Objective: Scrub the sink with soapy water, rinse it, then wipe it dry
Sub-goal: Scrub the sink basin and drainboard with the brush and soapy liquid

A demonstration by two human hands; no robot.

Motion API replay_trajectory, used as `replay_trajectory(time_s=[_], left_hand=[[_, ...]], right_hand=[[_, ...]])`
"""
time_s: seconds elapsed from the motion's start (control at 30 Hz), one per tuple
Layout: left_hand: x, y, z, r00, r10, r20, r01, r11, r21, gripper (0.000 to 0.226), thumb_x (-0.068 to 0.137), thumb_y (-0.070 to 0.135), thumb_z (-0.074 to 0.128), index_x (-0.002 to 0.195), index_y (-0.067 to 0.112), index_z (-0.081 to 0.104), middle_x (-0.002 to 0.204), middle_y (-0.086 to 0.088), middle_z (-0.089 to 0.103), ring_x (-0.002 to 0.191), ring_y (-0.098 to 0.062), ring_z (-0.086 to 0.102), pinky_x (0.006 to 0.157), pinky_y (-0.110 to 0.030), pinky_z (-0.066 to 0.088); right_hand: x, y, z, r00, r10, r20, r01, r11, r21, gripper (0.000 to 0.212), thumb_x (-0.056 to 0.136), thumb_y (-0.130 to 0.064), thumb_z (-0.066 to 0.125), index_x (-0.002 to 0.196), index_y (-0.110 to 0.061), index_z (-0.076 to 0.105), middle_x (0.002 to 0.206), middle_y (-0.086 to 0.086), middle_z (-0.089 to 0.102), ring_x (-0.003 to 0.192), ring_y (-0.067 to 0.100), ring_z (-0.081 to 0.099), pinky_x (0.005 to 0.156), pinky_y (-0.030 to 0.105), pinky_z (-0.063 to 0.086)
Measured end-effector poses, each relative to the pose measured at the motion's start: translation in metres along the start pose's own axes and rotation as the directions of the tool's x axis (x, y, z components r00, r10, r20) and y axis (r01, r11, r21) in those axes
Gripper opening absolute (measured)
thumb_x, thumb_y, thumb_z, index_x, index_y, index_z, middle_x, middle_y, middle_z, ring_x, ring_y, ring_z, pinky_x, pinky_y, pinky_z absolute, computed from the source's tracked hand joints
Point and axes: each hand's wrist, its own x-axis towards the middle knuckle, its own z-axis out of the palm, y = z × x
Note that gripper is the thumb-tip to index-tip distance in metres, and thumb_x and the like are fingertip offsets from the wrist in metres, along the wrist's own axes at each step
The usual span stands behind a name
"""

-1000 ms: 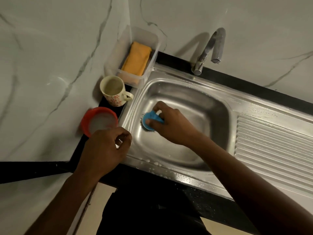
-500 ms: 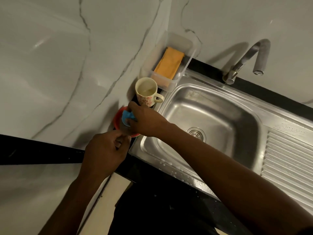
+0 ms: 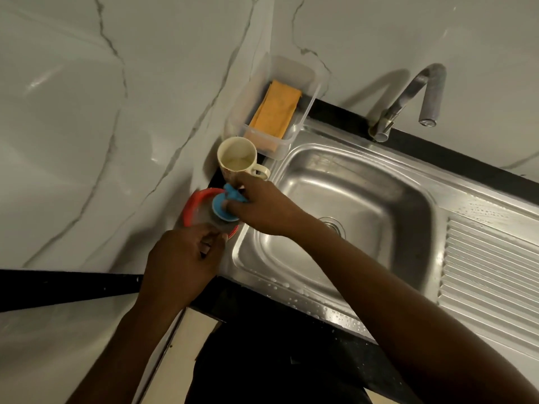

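Observation:
The steel sink [image 3: 379,182] has water drops on its front rim and a drain [image 3: 332,225] partly hidden by my right forearm. My right hand [image 3: 262,205] grips a blue scrubber [image 3: 223,204] and holds it down in the red bowl [image 3: 194,204] of soapy water, left of the sink. My left hand [image 3: 183,258] sits at the bowl's near edge with fingers curled; I cannot tell if it holds the rim.
A cream mug [image 3: 237,158] with liquid stands behind the bowl. A clear plastic tub [image 3: 303,118] holding an orange cloth [image 3: 277,109] sits in the corner. The tap [image 3: 420,94] rises behind the sink. A ribbed drainboard [image 3: 493,266] lies to the right.
My right hand carried the blue scrubber out of the sink basin leftward into the red bowl. The left hand stayed by the bowl. The view shifted left.

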Motion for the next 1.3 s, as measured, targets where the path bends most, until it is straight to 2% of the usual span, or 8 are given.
replay_trajectory(time_s=[0.2, 0.3, 0.43, 0.6, 0.87, 0.97, 1.1, 1.3], left_hand=[[0.025, 0.031, 0.028, 0.991, 0.113, 0.077, -0.108, 0.992, -0.068, 0.017, 0.095, 0.044, 0.062, 0.090, 0.030, 0.070, 0.077, 0.013, 0.069, 0.072, -0.005, 0.067, 0.070, -0.041, 0.060], [0.039, 0.050, 0.047, 0.982, 0.136, 0.132, -0.129, 0.990, -0.059, 0.020, 0.091, 0.045, 0.063, 0.087, 0.029, 0.074, 0.072, 0.016, 0.071, 0.068, -0.004, 0.068, 0.067, -0.039, 0.059], [0.055, 0.068, 0.074, 0.961, 0.196, 0.197, -0.194, 0.981, -0.031, 0.011, 0.095, 0.036, 0.070, 0.084, 0.032, 0.072, 0.069, 0.021, 0.068, 0.070, 0.000, 0.067, 0.064, -0.029, 0.056], [0.071, 0.078, 0.098, 0.938, 0.229, 0.262, -0.232, 0.972, -0.017, 0.016, 0.097, 0.045, 0.062, 0.087, 0.035, 0.070, 0.066, 0.025, 0.062, 0.069, 0.004, 0.064, 0.062, -0.023, 0.052], [0.071, 0.080, 0.114, 0.932, 0.191, 0.309, -0.197, 0.980, -0.012, 0.037, 0.093, 0.061, 0.044, 0.092, 0.037, 0.072, 0.070, 0.027, 0.061, 0.072, 0.002, 0.066, 0.067, -0.029, 0.058], [0.070, 0.079, 0.116, 0.932, 0.190, 0.308, -0.195, 0.981, -0.015, 0.032, 0.093, 0.058, 0.048, 0.090, 0.036, 0.071, 0.069, 0.026, 0.062, 0.071, 0.001, 0.066, 0.066, -0.029, 0.058], [0.071, 0.079, 0.114, 0.925, 0.209, 0.318, -0.207, 0.978, -0.038, 0.022, 0.095, 0.050, 0.054, 0.086, 0.037, 0.068, 0.067, 0.026, 0.061, 0.071, 0.000, 0.066, 0.063, -0.028, 0.057], [0.075, 0.074, 0.111, 0.922, 0.205, 0.328, -0.202, 0.978, -0.041, 0.027, 0.095, 0.052, 0.052, 0.089, 0.034, 0.072, 0.071, 0.026, 0.063, 0.074, 0.001, 0.067, 0.066, -0.025, 0.056]], right_hand=[[-0.051, 0.058, -0.055, 0.960, 0.254, -0.119, -0.223, 0.949, 0.224, 0.030, 0.096, -0.037, 0.072, 0.118, -0.024, 0.058, 0.096, -0.002, 0.071, 0.063, 0.000, 0.064, 0.055, 0.015, 0.048], [-0.072, 0.099, -0.078, 0.933, 0.249, -0.260, -0.256, 0.967, 0.004, 0.032, 0.093, -0.038, 0.074, 0.117, -0.028, 0.054, 0.100, -0.002, 0.074, 0.077, 0.010, 0.070, 0.067, 0.033, 0.058], [-0.084, 0.156, -0.107, 0.907, 0.108, -0.406, -0.306, 0.834, -0.460, 0.038, 0.099, -0.040, 0.066, 0.127, -0.027, 0.044, 0.106, 0.003, 0.071, 0.081, 0.023, 0.070, 0.066, 0.030, 0.048], [-0.040, 0.207, -0.128, 0.938, 0.019, -0.346, -0.296, 0.560, -0.773, 0.047, 0.101, -0.031, 0.060, 0.138, -0.027, 0.031, 0.095, 0.011, 0.071, 0.059, 0.024, 0.052, 0.053, 0.031, 0.041], [0.040, 0.219, -0.128, 1.000, -0.001, 0.018, 0.017, 0.386, -0.923, 0.053, 0.108, -0.038, 0.050, 0.157, -0.033, 0.029, 0.100, 0.010, 0.059, 0.072, 0.020, 0.049, 0.055, 0.031, 0.041], [-0.002, 0.256, -0.143, 0.980, 0.165, -0.113, -0.172, 0.407, -0.897, 0.059, 0.106, -0.033, 0.051, 0.159, -0.035, 0.026, 0.089, 0.006, 0.049, 0.065, 0.016, 0.046, 0.050, 0.029, 0.036], [-0.084, 0.298, -0.166, 0.920, 0.328, -0.214, -0.332, 0.363, -0.871, 0.056, 0.101, -0.032, 0.054, 0.149, -0.042, 0.027, 0.098, 0.007, 0.067, 0.070, 0.024, 0.066, 0.054, 0.032, 0.052], [0.014, 0.254, -0.129, 0.970, 0.166, -0.180, -0.235, 0.424, -0.875, 0.061, 0.098, -0.031, 0.061, 0.149, -0.035, 0.027, 0.083, 0.008, 0.059, 0.052, 0.020, 0.048, 0.043, 0.033, 0.047]])
